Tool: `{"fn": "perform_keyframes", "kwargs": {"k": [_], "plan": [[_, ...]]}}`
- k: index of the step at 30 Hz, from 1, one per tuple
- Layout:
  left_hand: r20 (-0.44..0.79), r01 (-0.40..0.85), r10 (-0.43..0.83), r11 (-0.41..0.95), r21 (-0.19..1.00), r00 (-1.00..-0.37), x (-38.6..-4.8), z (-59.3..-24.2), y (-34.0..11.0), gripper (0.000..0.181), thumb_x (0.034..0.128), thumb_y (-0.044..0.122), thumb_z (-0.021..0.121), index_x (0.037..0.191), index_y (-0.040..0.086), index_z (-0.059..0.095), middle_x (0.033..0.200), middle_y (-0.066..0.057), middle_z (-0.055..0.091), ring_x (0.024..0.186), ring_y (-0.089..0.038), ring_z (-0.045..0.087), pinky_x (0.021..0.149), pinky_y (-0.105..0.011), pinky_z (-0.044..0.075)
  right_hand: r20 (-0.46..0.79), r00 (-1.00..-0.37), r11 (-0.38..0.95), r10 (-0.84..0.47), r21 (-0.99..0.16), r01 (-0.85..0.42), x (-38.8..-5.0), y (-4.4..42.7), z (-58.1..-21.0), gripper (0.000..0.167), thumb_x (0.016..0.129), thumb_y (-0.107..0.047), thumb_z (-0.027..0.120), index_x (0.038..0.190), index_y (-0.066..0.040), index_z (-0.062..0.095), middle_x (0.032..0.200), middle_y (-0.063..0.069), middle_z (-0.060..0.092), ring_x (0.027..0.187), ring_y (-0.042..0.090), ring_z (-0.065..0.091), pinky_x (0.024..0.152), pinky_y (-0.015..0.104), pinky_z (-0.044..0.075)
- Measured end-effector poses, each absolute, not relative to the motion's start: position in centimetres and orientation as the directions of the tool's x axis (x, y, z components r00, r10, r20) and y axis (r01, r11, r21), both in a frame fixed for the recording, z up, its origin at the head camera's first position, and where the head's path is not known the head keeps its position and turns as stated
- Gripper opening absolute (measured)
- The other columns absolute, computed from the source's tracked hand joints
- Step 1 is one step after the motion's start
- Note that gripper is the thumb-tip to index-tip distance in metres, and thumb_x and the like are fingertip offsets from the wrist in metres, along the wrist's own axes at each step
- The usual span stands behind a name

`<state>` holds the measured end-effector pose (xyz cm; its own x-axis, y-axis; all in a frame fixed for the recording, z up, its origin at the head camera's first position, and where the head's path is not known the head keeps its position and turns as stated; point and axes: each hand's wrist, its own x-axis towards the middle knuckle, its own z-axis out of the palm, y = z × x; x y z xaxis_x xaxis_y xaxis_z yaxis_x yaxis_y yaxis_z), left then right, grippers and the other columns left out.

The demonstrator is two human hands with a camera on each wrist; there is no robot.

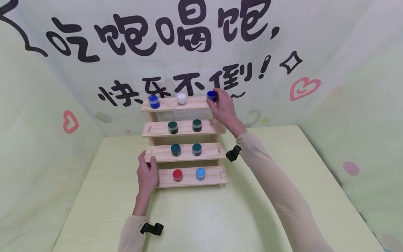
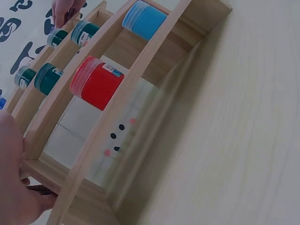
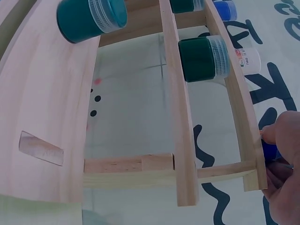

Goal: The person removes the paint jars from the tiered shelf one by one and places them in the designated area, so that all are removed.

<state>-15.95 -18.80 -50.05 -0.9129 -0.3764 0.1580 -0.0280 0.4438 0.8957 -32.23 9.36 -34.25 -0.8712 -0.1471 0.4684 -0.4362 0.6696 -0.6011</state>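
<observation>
A wooden rack with four stepped shelves point(image 1: 163, 157) holds small paint jars. At the right end of its top shelf my right hand point(image 1: 224, 106) pinches a dark blue jar point(image 1: 211, 96) between thumb and fingers; in the right wrist view that jar point(image 3: 269, 151) is partly hidden by the hand point(image 3: 285, 164). My left hand point(image 1: 147, 174) grips the rack's left side near the two lower shelves, and in the left wrist view the hand point(image 2: 18, 183) holds the frame's end. A blue jar point(image 1: 154, 102) and a white jar point(image 1: 181, 99) stand on the top shelf.
Two green jars are on the second shelf, one of them at its right point(image 1: 197, 125). The third shelf bears two teal jars point(image 1: 175, 149). On the bottom shelf are a red jar point(image 1: 177, 175) and a light blue jar point(image 1: 200, 174). A printed backdrop point(image 1: 163, 66) stands behind the pale table point(image 1: 195, 217).
</observation>
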Motion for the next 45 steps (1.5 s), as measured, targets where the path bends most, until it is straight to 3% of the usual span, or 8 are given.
{"fn": "perform_keyframes", "kwargs": {"k": [3, 9, 16, 23, 26, 33, 42, 45], "plan": [[0.177, -0.019, -0.418, 0.422, 0.906, -0.891, -16.2, -50.6, -18.2, 0.051, 0.1081, 0.033, 0.04, 0.152, 0.007, 0.034, 0.131, -0.028, 0.059, 0.11, -0.037, 0.056, 0.097, -0.053, 0.044, 0.488, -0.863, 0.651, -0.132, -0.614, -0.447, -32.4, 9.5, -34.5, 0.048, 0.098, -0.016, 0.067, 0.138, 0.007, 0.052, 0.134, 0.024, 0.059, 0.124, 0.035, 0.057, 0.109, 0.042, 0.045], [0.225, 0.027, -0.455, 0.402, 0.915, -0.862, -16.5, -51.2, -17.6, 0.048, 0.1084, 0.032, 0.039, 0.15, 0.007, 0.035, 0.136, -0.028, 0.058, 0.114, -0.038, 0.057, 0.098, -0.055, 0.043, 0.532, -0.845, 0.57, -0.054, -0.678, -0.464, -32.5, 10.0, -35.1, 0.043, 0.095, -0.011, 0.069, 0.131, 0.006, 0.056, 0.123, 0.022, 0.065, 0.106, 0.032, 0.065, 0.095, 0.039, 0.053], [0.265, 0.06, -0.469, 0.408, 0.911, -0.842, -16.5, -51.5, -17.6, 0.047, 0.1091, 0.033, 0.039, 0.149, 0.008, 0.037, 0.136, -0.025, 0.06, 0.109, -0.035, 0.058, 0.092, -0.049, 0.045, 0.583, -0.812, 0.511, 0.018, -0.704, -0.494, -32.3, 11.3, -35.2, 0.039, 0.092, -0.006, 0.071, 0.127, 0.008, 0.058, 0.118, 0.024, 0.067, 0.102, 0.034, 0.066, 0.092, 0.042, 0.055], [0.283, 0.051, -0.506, 0.424, 0.904, -0.815, -16.5, -51.3, -17.6, 0.048, 0.1098, 0.038, 0.038, 0.147, 0.007, 0.043, 0.099, -0.028, 0.064, 0.081, -0.03, 0.051, 0.069, -0.034, 0.036, 0.584, -0.808, 0.527, 0.078, -0.712, -0.463, -32.2, 13.2, -35.6, 0.039, 0.091, -0.007, 0.073, 0.125, 0.007, 0.059, 0.116, 0.023, 0.068, 0.1, 0.034, 0.067, 0.089, 0.044, 0.054], [0.279, 0.047, -0.514, 0.418, 0.907, -0.811, -16.4, -51.3, -17.7, 0.049, 0.1089, 0.039, 0.041, 0.146, 0.008, 0.045, 0.103, -0.024, 0.066, 0.081, -0.024, 0.05, 0.069, -0.029, 0.037, 0.564, -0.82, 0.53, 0.103, -0.728, -0.434, -32.1, 14.1, -35.9, 0.038, 0.091, -0.009, 0.073, 0.124, 0.006, 0.059, 0.116, 0.022, 0.068, 0.101, 0.034, 0.067, 0.089, 0.044, 0.055], [0.282, 0.041, -0.539, 0.414, 0.909, -0.794, -16.3, -51.5, -17.8, 0.044, 0.1069, 0.035, 0.048, 0.144, 0.011, 0.05, 0.079, -0.016, 0.06, 0.065, -0.011, 0.045, 0.06, -0.024, 0.036, 0.466, -0.874, 0.52, 0.139, -0.785, -0.336, -31.7, 15.9, -37.5, 0.038, 0.09, -0.007, 0.073, 0.122, 0.007, 0.058, 0.117, 0.024, 0.067, 0.102, 0.036, 0.066, 0.091, 0.046, 0.054], [0.292, 0.051, -0.539, 0.418, 0.907, -0.79, -16.4, -51.8, -18.0, 0.042, 0.1063, 0.033, 0.05, 0.143, 0.012, 0.052, 0.074, -0.016, 0.061, 0.061, -0.005, 0.045, 0.056, -0.021, 0.036, 0.371, -0.916, 0.516, 0.15, -0.82, -0.248, -30.7, 18.0, -39.7, 0.039, 0.089, -0.01, 0.074, 0.119, 0.007, 0.056, 0.115, 0.023, 0.065, 0.104, 0.036, 0.065, 0.093, 0.045, 0.054], [0.284, 0.054, -0.535, 0.404, 0.913, -0.795, -16.4, -51.8, -18.0, 0.042, 0.1064, 0.033, 0.05, 0.143, 0.013, 0.052, 0.082, -0.018, 0.065, 0.064, -0.005, 0.047, 0.058, -0.018, 0.037, 0.354, -0.925, 0.515, 0.142, -0.824, -0.236, -30.5, 18.6, -40.7, 0.04, 0.089, -0.011, 0.074, 0.119, 0.007, 0.055, 0.115, 0.024, 0.064, 0.105, 0.038, 0.065, 0.093, 0.046, 0.053]]}}
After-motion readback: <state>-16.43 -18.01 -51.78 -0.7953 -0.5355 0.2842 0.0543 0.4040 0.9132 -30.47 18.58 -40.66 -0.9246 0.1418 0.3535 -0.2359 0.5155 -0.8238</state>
